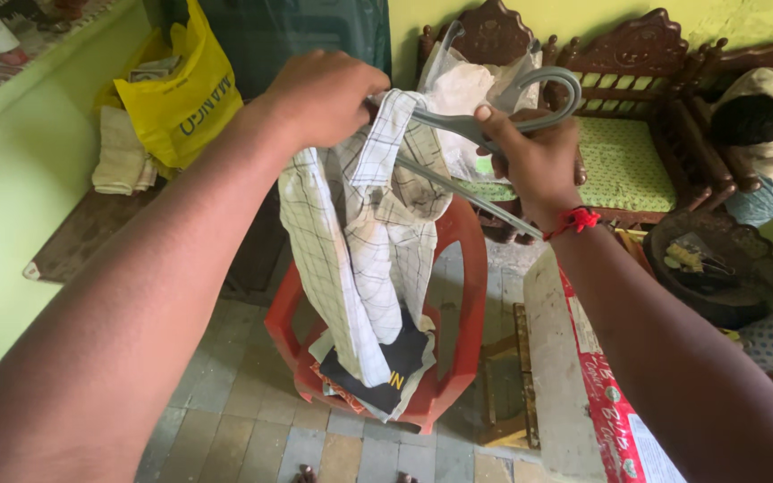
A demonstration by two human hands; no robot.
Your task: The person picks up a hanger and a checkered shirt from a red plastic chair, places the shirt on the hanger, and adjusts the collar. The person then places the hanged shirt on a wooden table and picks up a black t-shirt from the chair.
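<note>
My left hand [322, 94] grips the collar end of a white checked shirt [361, 233], which hangs down in front of me. My right hand [537, 156] holds a grey plastic clothes hanger [494, 112] by its neck, one arm of the hanger pushed into the shirt's shoulder. A red thread band circles my right wrist. The shirt's tail dangles over a red plastic chair [462, 313] whose seat carries a pile of folded clothes [386, 376], a dark one on top.
A carved wooden sofa [637, 134] with green cushions stands behind, a white plastic bag on it. A person lies at the far right. A yellow bag [181, 98] and folded towels [120, 156] sit on a bench at left. A printed sack [606, 402] lies at lower right.
</note>
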